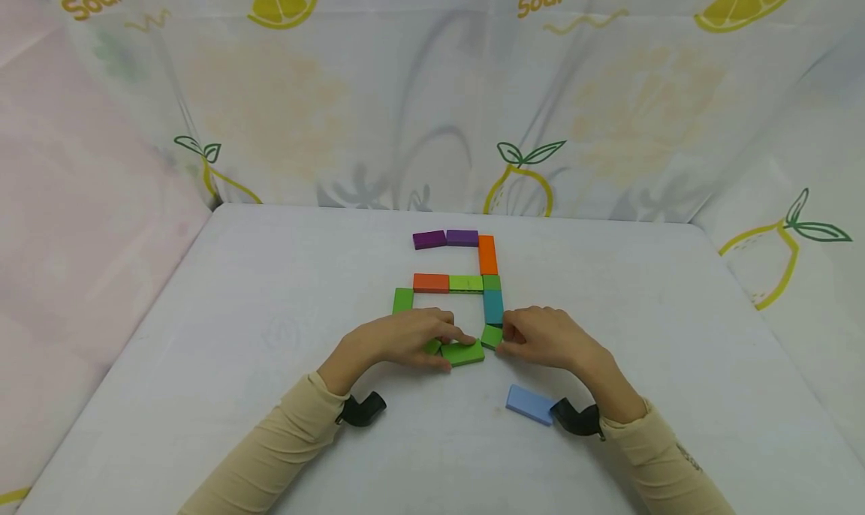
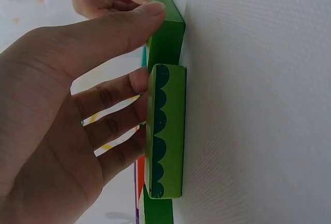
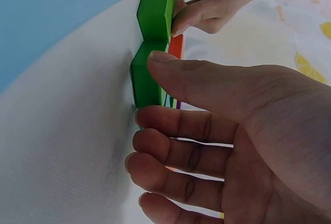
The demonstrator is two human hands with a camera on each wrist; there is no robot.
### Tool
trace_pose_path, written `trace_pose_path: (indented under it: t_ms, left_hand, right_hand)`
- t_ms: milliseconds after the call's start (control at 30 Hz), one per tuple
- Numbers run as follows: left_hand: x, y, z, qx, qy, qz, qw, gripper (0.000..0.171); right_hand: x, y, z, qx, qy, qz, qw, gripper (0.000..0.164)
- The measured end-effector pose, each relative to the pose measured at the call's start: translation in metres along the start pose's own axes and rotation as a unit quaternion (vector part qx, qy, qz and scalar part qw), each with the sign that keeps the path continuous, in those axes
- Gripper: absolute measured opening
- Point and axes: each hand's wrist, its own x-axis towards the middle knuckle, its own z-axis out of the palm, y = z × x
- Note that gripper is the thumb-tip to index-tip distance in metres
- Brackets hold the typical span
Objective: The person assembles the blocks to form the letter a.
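Note:
Wooden blocks lie in a joined outline on the white table. My left hand [image 1: 412,336] is over its lower edge, index finger and thumb at opposite sides of a long green block [image 1: 463,353]. A scalloped green block [image 2: 169,131] is beside the left fingers in the left wrist view. My right hand [image 1: 550,336] holds its thumb and bent index finger against a small green block [image 1: 492,338] at the lower right corner. In the right wrist view, the right thumb touches that block's upper edge, the other fingers curled below it.
A light blue block [image 1: 530,405] lies apart, near the right wrist's black camera mount [image 1: 576,417]. Teal [image 1: 493,307], orange [image 1: 488,255], red-orange [image 1: 431,283] and purple [image 1: 462,238] blocks form the outline beyond the hands. A printed curtain [image 1: 432,94] hangs behind the table.

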Motion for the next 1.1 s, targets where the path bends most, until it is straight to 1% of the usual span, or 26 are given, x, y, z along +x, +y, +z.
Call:
trace_pose_path:
  t_ms: [167, 400, 667, 867, 1100]
  left_hand:
    - [0.0002, -0.0005, 0.0007, 0.004, 0.0, -0.001, 1.0, 0.046]
    - [0.0004, -0.0023, 0.0018, 0.007, 0.012, 0.014, 0.9998, 0.046]
    - [0.0007, -0.0019, 0.0013, 0.003, -0.002, 0.0, 1.0, 0.045]
    - [0.0006, -0.0024, 0.0018, 0.005, -0.001, 0.003, 1.0, 0.046]
    - [-0.0001, -0.0023, 0.0007, 0.006, -0.001, 0.008, 1.0, 0.046]
  right_hand:
    - [-0.0001, -0.0002, 0.0, 0.003, 0.001, 0.0, 1.0, 0.019]
    - [-0.0001, 0.0018, 0.0001, 0.007, 0.003, -0.005, 1.0, 0.019]
    - [0.0008, 0.0025, 0.0023, 0.004, 0.005, -0.005, 1.0, 0.02]
    - [0.0007, 0.0033, 0.0022, 0.006, 0.005, -0.012, 1.0, 0.02]
    - [0.0009, 0.0025, 0.0019, 0.01, 0.001, -0.01, 1.0, 0.02]
